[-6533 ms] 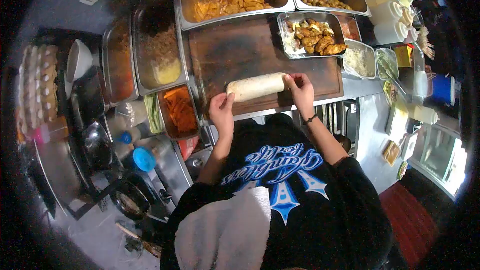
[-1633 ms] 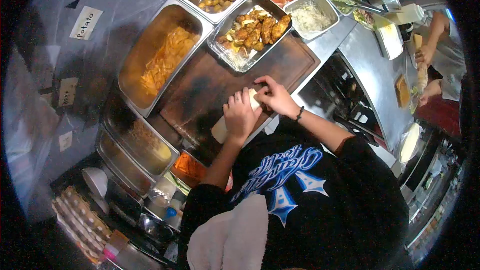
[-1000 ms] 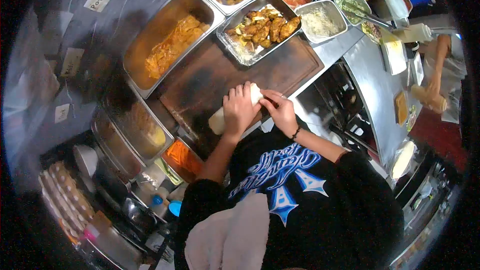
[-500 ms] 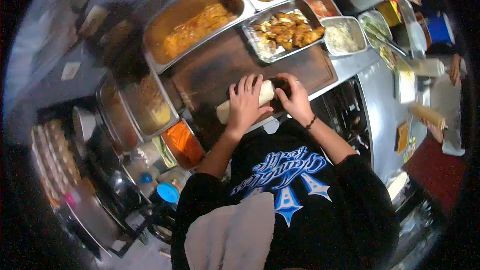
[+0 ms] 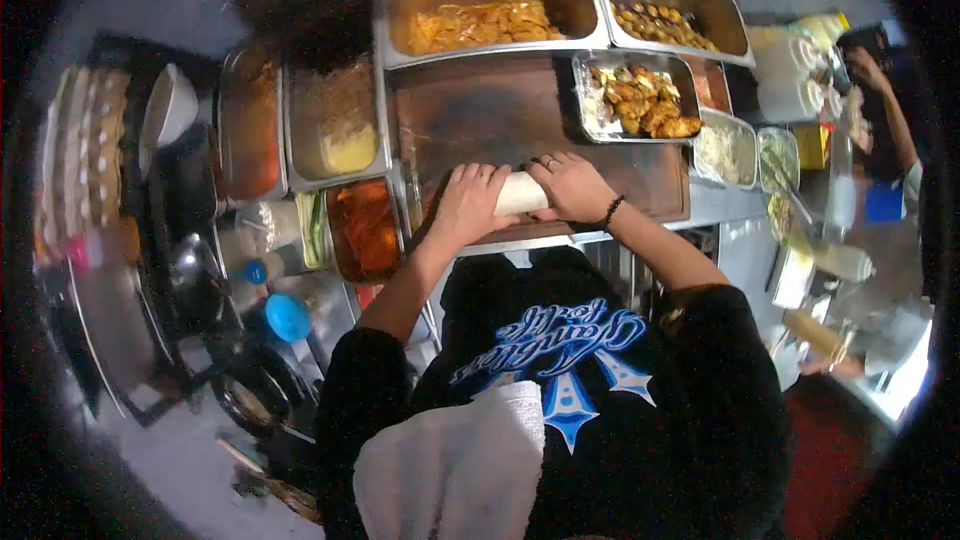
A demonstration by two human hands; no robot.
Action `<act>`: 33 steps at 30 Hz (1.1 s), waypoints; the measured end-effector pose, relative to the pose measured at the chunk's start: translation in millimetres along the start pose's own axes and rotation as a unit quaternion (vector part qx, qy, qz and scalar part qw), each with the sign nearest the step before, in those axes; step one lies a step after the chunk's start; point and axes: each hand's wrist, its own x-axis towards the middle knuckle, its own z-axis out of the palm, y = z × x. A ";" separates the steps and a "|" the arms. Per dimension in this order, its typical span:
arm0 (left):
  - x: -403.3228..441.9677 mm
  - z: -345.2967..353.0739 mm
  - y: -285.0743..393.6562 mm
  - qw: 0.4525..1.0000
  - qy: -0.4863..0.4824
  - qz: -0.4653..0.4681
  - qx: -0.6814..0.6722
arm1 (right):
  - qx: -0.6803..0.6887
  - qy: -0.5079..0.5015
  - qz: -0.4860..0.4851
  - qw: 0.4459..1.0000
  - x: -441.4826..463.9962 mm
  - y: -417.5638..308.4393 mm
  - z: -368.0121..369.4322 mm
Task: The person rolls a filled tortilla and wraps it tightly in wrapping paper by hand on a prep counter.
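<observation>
A pale rolled wrap (image 5: 521, 195) lies near the front edge of the wooden board (image 5: 470, 105), its middle showing between my hands. My left hand (image 5: 470, 202) is wrapped over its left end, and my right hand (image 5: 577, 187) covers its right end. A foil-lined tray of browned pieces (image 5: 640, 100) rests on the board's back right part. Behind the board are a steel pan of orange slices (image 5: 485, 25) and a pan of small round potatoes (image 5: 665, 25).
Left of the board are more steel pans (image 5: 333, 120) and a container of orange strips (image 5: 365, 230). Shredded white food (image 5: 725, 150), tongs and squeeze bottles (image 5: 790, 70) are at the right. Another person's hand (image 5: 840, 365) is by a rolled item (image 5: 815, 335) at far right.
The view has turned and levelled. My right hand, earlier apart from the wrap's right end, now lies over it. My left hand has shifted to the left end. The other person's arms have moved.
</observation>
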 end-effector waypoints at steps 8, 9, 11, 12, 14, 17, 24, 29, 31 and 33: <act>-84.2 60.9 12.1 0.741 0.309 -0.385 -0.455 | 0.034 -0.006 -0.046 0.998 41.8 -30.1 -8.4; -76.2 51.3 26.8 0.720 0.315 -0.370 -0.495 | 0.049 -0.028 -0.066 0.996 51.0 -32.3 -3.6; -61.6 54.9 38.2 0.698 0.299 -0.399 -0.514 | 0.057 -0.036 -0.097 0.993 60.1 -35.5 1.1; -55.1 52.6 40.9 0.663 0.305 -0.410 -0.547 | 0.056 -0.037 -0.099 0.993 61.1 -36.6 2.6; -51.1 44.7 44.4 0.657 0.290 -0.418 -0.556 | 0.042 -0.037 -0.103 0.993 61.2 -34.5 2.0; -45.5 49.1 44.3 0.669 0.298 -0.409 -0.545 | 0.062 0.000 -0.107 0.992 62.4 -33.3 8.5; -47.6 41.2 17.4 0.799 0.236 -0.332 -0.442 | 0.045 -0.006 -0.073 0.996 61.2 -37.6 12.9; -47.2 31.9 -9.4 0.795 0.114 -0.313 -0.506 | 0.047 -0.020 -0.081 0.995 63.8 -34.3 7.0; -51.5 46.7 -14.4 0.742 0.148 -0.337 -0.560 | 0.046 -0.031 -0.082 0.995 62.7 -33.0 7.3; -50.2 48.7 -1.8 0.657 0.229 -0.355 -0.624 | 0.046 0.006 -0.086 0.995 60.6 -32.3 12.1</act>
